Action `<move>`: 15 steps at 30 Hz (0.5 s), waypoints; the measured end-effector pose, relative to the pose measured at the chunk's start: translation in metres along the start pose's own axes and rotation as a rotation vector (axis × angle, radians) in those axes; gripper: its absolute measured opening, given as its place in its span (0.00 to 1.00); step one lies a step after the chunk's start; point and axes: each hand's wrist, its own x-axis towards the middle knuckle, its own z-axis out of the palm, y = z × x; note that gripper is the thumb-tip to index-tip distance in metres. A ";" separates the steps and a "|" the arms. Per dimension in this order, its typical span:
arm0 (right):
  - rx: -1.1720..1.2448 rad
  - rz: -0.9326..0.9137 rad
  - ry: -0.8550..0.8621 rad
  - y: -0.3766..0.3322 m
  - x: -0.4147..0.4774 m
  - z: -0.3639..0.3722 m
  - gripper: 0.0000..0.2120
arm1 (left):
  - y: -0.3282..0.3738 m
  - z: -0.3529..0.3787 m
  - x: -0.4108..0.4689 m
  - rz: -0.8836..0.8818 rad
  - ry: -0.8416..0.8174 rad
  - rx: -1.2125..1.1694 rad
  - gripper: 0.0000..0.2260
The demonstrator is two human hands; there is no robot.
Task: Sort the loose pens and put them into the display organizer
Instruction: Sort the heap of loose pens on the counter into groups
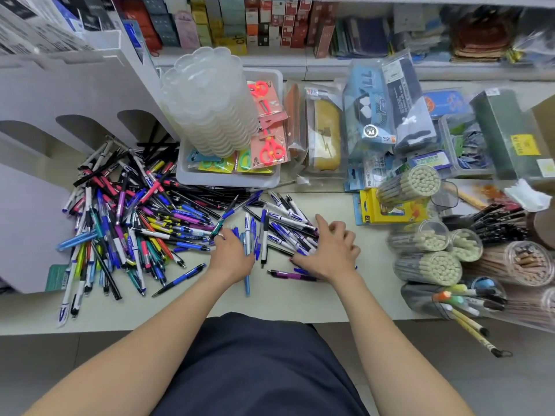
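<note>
Display organizer (69, 94) stands far left of and beyond both grips. Mixed pen pile (135, 223) lies beside the left grip (231, 253). Blue-and-white pens (283, 220) lie between the grips. Right grip (327, 250) is spread flat on them; left grip's closure cannot be told. Recommend raking like pens parallel before lifting.

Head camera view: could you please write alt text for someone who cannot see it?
A person's left hand and right hand rest on blue-and-white pens on a shop counter, beside a large multicoloured pen pile and a white display organizer.
</note>
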 end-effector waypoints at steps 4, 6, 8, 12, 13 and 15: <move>-0.152 -0.041 -0.129 0.014 -0.015 0.006 0.72 | 0.008 0.000 0.003 -0.009 -0.023 -0.120 0.27; -0.101 -0.112 -0.107 0.014 -0.020 0.016 0.68 | 0.011 0.003 0.005 0.013 -0.029 -0.129 0.23; 0.063 -0.144 -0.093 0.014 -0.025 0.023 0.61 | 0.013 0.006 0.005 0.039 -0.036 -0.136 0.21; 0.210 -0.095 -0.049 0.003 -0.034 0.034 0.50 | 0.015 0.009 0.000 0.072 -0.020 -0.137 0.19; 0.208 -0.073 -0.018 -0.005 -0.038 0.037 0.44 | 0.014 0.009 -0.001 0.072 -0.019 -0.146 0.20; 0.129 -0.027 0.089 -0.021 -0.045 0.044 0.31 | 0.012 0.011 -0.004 0.063 -0.030 -0.165 0.21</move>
